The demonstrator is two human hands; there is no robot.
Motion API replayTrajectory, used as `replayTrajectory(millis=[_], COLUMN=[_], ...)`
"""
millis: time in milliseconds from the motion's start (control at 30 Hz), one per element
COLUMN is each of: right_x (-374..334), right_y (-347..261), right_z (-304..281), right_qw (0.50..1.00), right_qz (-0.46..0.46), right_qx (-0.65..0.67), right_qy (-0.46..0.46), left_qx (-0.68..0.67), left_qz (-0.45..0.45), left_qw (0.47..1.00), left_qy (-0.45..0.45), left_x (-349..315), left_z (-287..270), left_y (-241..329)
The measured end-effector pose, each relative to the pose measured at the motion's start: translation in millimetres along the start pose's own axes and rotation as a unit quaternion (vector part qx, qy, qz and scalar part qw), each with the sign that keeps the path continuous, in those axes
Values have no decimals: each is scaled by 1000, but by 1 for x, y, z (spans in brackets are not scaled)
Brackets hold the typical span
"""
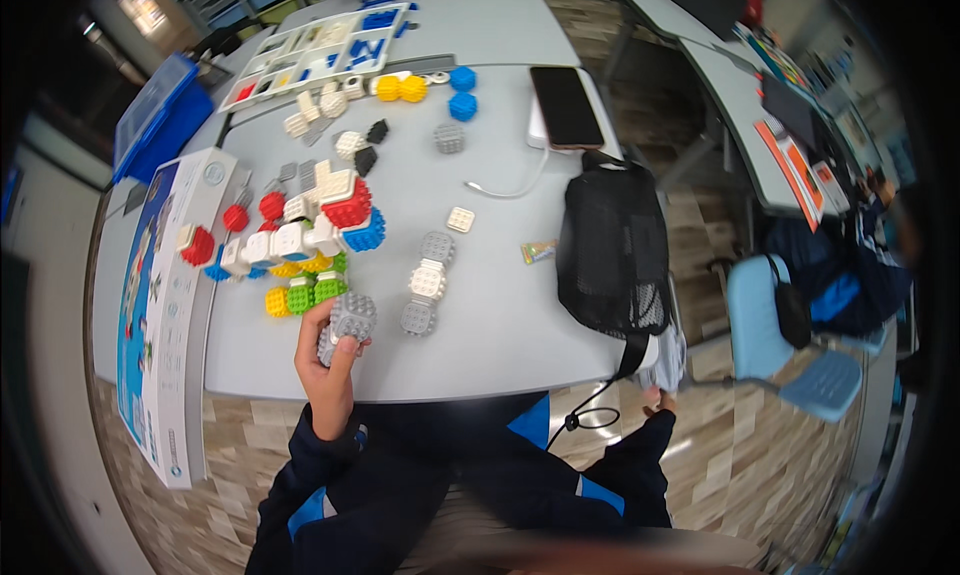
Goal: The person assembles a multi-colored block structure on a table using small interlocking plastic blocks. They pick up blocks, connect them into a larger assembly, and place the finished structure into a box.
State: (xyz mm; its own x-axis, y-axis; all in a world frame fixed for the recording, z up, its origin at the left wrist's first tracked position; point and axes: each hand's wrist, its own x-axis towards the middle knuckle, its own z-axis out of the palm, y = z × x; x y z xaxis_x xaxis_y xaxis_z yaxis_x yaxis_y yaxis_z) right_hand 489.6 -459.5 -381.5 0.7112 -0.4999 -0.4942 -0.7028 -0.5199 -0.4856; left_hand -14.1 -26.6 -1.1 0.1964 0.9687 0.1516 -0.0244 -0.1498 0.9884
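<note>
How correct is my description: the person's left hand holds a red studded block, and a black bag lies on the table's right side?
One detail is wrong: in the head view, the studded block in the left hand is grey, not red. The black bag does lie on the right side of the table.

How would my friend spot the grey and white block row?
On the pale table, find the black bag and left hand. Between them, nearer the hand, lies a row of knobbly blocks. It runs grey, white, grey, unlike the colourful build left of it.
</note>
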Motion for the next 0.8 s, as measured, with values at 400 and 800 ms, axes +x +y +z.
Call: replayTrajectory(millis=[400, 800], right_x=[21, -62], right_y=[0, -13], right_z=[67, -109], right_qw=[944, 935], right_qz=[-161, -259], right_qx=[-281, -184], right_qy=[57, 159], left_qx=[42, 59], left_qz=[-23, 14], left_qw=[998, 995], left_qy=[-30, -74], left_x=[-7, 7], left_z=[15, 15], left_y=[6, 1])
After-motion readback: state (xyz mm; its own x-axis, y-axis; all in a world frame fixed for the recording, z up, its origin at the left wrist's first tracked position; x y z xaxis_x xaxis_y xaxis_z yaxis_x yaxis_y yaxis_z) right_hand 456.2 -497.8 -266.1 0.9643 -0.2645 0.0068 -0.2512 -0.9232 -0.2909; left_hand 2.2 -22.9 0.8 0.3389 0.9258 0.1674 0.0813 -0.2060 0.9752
